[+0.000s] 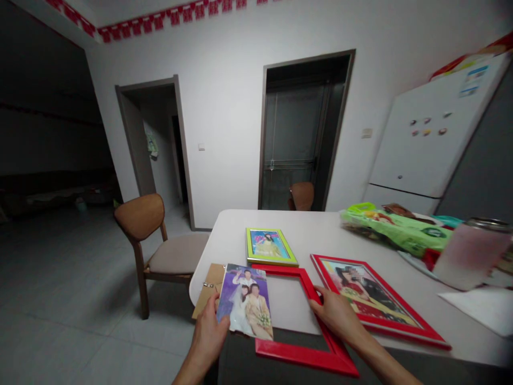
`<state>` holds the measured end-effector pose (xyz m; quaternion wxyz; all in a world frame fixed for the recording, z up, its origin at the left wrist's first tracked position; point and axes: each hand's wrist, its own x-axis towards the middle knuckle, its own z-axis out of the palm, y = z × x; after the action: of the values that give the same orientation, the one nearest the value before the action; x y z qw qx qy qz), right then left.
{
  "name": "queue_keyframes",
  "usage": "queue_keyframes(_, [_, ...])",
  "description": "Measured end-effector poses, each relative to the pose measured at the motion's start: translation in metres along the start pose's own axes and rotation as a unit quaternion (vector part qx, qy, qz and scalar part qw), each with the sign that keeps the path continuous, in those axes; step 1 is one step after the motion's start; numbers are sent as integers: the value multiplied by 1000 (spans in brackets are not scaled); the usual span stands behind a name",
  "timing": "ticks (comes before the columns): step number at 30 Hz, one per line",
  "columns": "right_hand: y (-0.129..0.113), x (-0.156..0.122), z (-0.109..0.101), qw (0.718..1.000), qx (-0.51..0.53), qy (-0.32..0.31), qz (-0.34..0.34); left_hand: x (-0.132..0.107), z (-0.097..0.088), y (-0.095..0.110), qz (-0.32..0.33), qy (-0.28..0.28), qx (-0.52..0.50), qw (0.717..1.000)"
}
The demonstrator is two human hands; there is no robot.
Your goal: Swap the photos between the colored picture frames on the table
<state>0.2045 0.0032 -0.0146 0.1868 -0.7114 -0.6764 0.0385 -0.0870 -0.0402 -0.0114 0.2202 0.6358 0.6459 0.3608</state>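
Note:
My left hand [208,334] grips the lower left edge of a printed photo [246,307] showing three people, held over the left side of an empty red frame [308,353]. My right hand [339,315] is closed on the right side bar of that empty frame, which hangs partly over the table's near edge. A brown backing board [208,291] lies under the photo's left side. To the right lies a red frame [377,302] with a picture in it. A smaller green frame [270,247] with a picture lies farther back.
The white table [320,230] also carries green snack packets [396,230], a pink-tinted jar [471,251] and white paper [484,305] at the right. A wooden chair [154,246] stands at the left. A fridge [433,139] and two doorways are behind.

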Motion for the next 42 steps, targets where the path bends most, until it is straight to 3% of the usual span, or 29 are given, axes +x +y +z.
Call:
queue_keyframes(11, [-1, -2, 2, 998, -50, 8, -40, -5, 3, 1, 66, -21, 171, 983])
queue_keyframes(13, [-11, -4, 1, 997, -13, 42, -60, -5, 0, 2, 68, -21, 182, 981])
queue_keyframes(15, [-28, -7, 3, 992, 87, 54, -67, -6, -1, 5, 74, -16, 184, 980])
queue_keyframes(17, [-50, -9, 10, 968, 249, 1, -23, -8, -1, 9, 103, -13, 171, 980])
queue_keyframes(20, [-83, -9, 25, 868, 472, -122, 90, -14, 8, 15, 182, -33, 129, 974])
queue_keyframes(22, [-99, -5, 30, 829, 527, -154, 109, -18, 17, 18, 229, -64, 112, 965])
queue_keyframes(25, [-112, 0, 24, 812, 554, -155, 95, -17, 31, 20, 255, -82, 112, 957])
queue_keyframes(30, [-126, -1, -10, 779, 615, -107, 56, -1, 35, 30, 277, -7, 22, 961])
queue_keyframes(33, [-127, -8, -21, 731, 676, -85, 41, 5, 31, 43, 242, 50, -135, 959])
queue_keyframes(36, [-118, -16, -15, 722, 678, -72, 119, 4, 33, 59, 120, 90, -308, 939])
queue_keyframes(39, [-101, -21, -3, 694, 696, -97, 157, -1, 45, 71, 24, 71, -446, 892])
queue_keyframes(42, [-82, -18, -3, 675, 721, -79, 136, -1, 54, 73, -3, 22, -509, 861])
